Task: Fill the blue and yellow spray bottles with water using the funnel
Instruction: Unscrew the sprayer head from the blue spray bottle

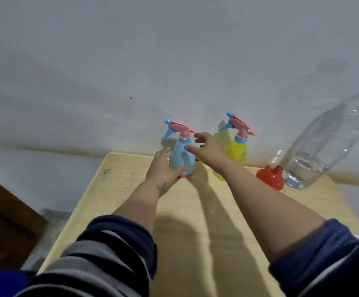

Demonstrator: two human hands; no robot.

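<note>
The light-blue plastic spray bottle with the pink trigger head, upright at the far edge of the pale wooden table, is clasped around its body by the left hand. The right hand is held spread beside its neck, fingers released. The yellow translucent spray bottle, red plastic funnel and clear plastic water bottle are seen rightward.
</note>
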